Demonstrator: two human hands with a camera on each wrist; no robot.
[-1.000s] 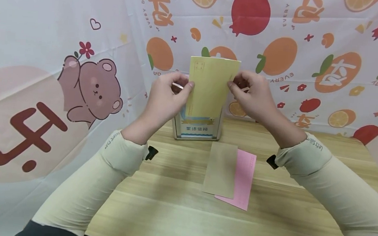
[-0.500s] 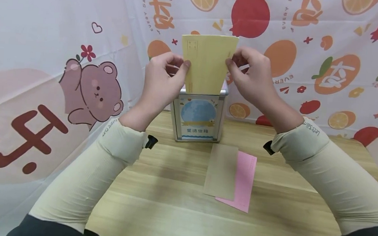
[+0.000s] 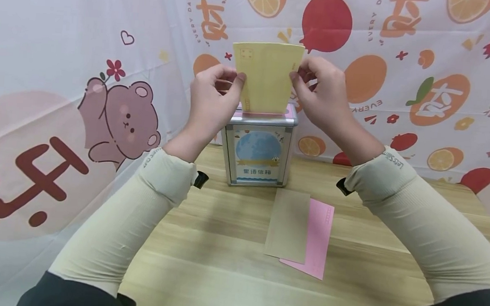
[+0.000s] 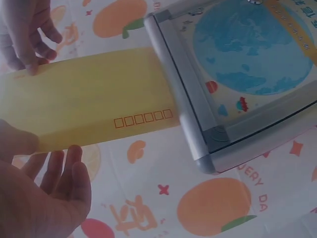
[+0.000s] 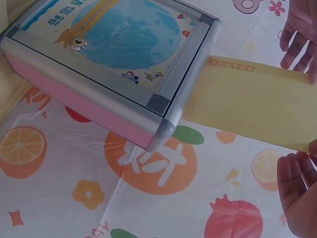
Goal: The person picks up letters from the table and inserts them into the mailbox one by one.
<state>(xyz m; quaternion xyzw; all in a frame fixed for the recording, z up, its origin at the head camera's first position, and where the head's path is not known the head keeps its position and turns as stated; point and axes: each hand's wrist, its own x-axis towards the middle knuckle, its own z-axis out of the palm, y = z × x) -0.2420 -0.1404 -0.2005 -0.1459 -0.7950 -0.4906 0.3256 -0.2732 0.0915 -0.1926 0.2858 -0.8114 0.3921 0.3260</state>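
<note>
A yellow envelope (image 3: 268,79) stands upright over the top of a silver-framed letter box (image 3: 258,154), its lower edge at the pink top. On the left edge, my left hand (image 3: 215,91) pinches it between thumb and fingers. My right hand (image 3: 324,87) pinches the opposite edge at nearly the same height. Red postcode squares show on the envelope (image 4: 109,99) near the box end in the left wrist view. In the right wrist view, the envelope's lower end (image 5: 247,99) disappears behind the box's metal rim (image 5: 193,74).
On the wooden table (image 3: 202,273), a brown envelope (image 3: 288,224) overlaps a pink envelope (image 3: 320,239) in front of the box. Behind the box hangs a fruit-print cloth (image 3: 403,88). Another cloth with a bear print (image 3: 121,116) covers the left side.
Both hands have raised the yellow envelope from in front of the box to above its top, then brought it slightly down to the lid. The envelopes on the table have stayed put.
</note>
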